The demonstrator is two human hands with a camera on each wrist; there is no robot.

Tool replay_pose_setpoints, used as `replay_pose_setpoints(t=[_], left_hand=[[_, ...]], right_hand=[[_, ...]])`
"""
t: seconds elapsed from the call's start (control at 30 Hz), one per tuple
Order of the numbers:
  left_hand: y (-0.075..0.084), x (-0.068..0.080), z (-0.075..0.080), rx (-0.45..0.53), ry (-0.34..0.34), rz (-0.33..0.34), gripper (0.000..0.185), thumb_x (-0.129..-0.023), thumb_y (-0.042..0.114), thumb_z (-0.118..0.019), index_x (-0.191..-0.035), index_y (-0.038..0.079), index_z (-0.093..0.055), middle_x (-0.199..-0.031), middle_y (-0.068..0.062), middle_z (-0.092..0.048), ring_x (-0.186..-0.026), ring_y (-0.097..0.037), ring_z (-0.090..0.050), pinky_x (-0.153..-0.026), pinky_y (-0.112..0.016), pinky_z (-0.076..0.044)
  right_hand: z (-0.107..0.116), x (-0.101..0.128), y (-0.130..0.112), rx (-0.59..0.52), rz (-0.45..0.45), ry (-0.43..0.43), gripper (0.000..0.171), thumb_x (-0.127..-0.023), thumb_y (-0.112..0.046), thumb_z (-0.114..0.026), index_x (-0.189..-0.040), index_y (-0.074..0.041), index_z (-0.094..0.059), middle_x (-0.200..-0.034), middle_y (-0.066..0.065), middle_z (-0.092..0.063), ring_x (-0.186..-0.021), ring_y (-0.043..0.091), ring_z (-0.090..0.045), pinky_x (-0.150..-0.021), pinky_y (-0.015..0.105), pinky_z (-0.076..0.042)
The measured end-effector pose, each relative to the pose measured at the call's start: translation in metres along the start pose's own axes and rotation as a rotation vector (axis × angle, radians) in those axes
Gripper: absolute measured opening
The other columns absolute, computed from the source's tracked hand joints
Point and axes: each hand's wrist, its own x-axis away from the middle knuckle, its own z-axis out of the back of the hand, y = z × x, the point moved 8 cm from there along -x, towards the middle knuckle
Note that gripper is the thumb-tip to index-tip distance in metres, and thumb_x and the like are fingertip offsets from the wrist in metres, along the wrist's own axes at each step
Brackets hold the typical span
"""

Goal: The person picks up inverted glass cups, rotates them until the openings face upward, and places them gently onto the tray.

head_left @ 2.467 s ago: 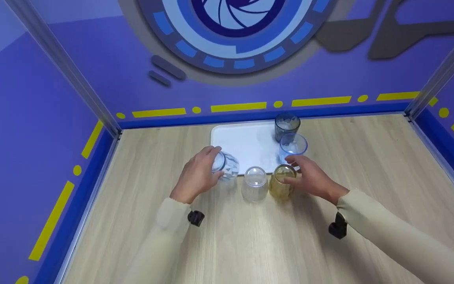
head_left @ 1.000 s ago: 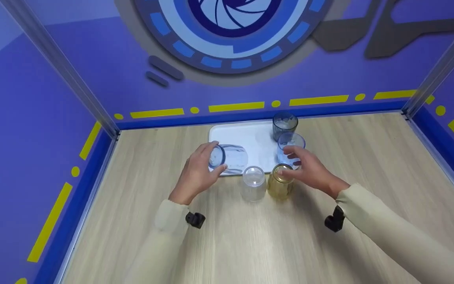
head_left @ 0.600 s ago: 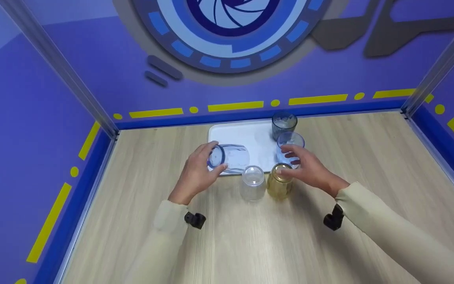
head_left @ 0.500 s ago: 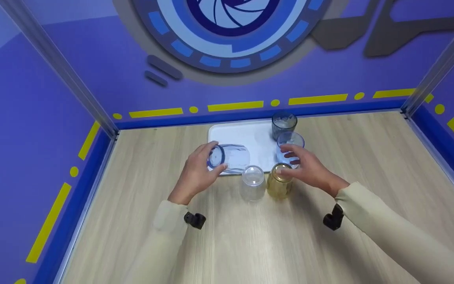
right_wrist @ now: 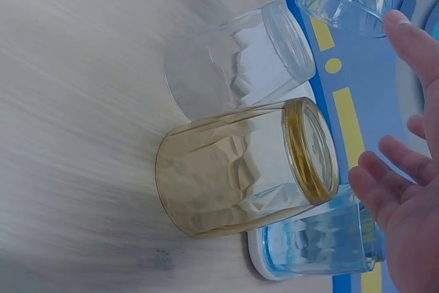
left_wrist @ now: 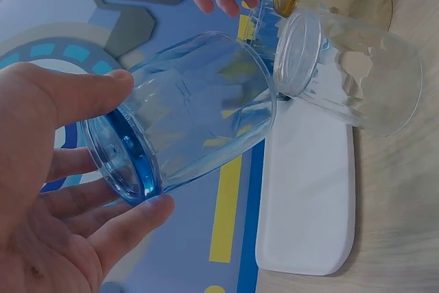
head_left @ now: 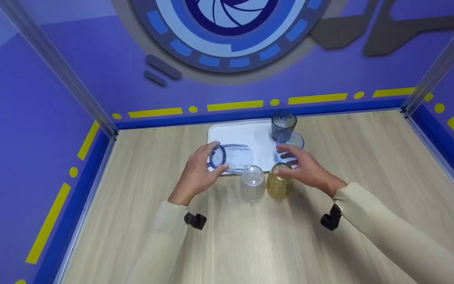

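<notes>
My left hand grips a pale blue glass tumbler by its thick base. The tumbler lies on its side in the air over the tray, mouth to the right. My right hand hovers with loosely bent fingers above an amber glass, nothing in its grasp. That amber glass stands upside down on the table. Beside it is an upside-down clear glass, whose base the held tumbler's mouth overlaps in the head view. Behind the right fingers a light blue glass stands mouth up on the tray.
A white tray lies at the back of the wooden table. On its far right corner stands a dark grey glass, mouth up. Blue-purple panels enclose the table at the back and sides.
The left hand has tipped the pale blue tumbler over so its mouth points right, and it has shifted slightly right. My right hand has moved a little left, staying over the amber glass.
</notes>
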Motion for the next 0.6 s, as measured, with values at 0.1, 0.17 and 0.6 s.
replay_pose_setpoints(t=[0.1,0.17,0.6], left_hand=[[0.0012,0.0004,-0.0004,0.023,-0.005,-0.013,0.062,-0.087,0.034,-0.071,-0.142,0.017,-0.046,-0.140,-0.006,-0.053,-0.128,-0.023,-0.051,-0.104,-0.042,-0.046],[0.0021,0.0008,-0.0008,0.042,-0.009,-0.028,0.062,-0.088,0.033,-0.070,-0.142,0.016,-0.046,-0.140,-0.006,-0.053,-0.128,-0.023,-0.051,-0.101,-0.041,-0.049],[0.0032,0.0007,-0.0082,0.163,-0.053,-0.078,0.061,-0.088,0.026,-0.071,-0.142,0.016,-0.045,-0.142,-0.010,-0.049,-0.123,-0.025,-0.054,-0.089,-0.036,-0.056]], right_hand=[[-0.0015,-0.0003,0.0017,-0.009,-0.011,-0.005,0.079,-0.079,-0.045,-0.077,-0.144,-0.020,-0.040,-0.147,0.008,-0.045,-0.131,0.032,-0.049,-0.104,0.051,-0.045],[-0.0027,-0.0007,0.0027,-0.010,-0.019,-0.008,0.079,-0.079,-0.046,-0.076,-0.144,-0.022,-0.040,-0.148,0.006,-0.045,-0.131,0.031,-0.049,-0.104,0.050,-0.045],[-0.0094,-0.0007,-0.0012,-0.081,0.008,-0.032,0.078,-0.080,-0.040,-0.077,-0.146,-0.020,-0.039,-0.147,0.010,-0.046,-0.133,0.034,-0.048,-0.107,0.052,-0.042]])
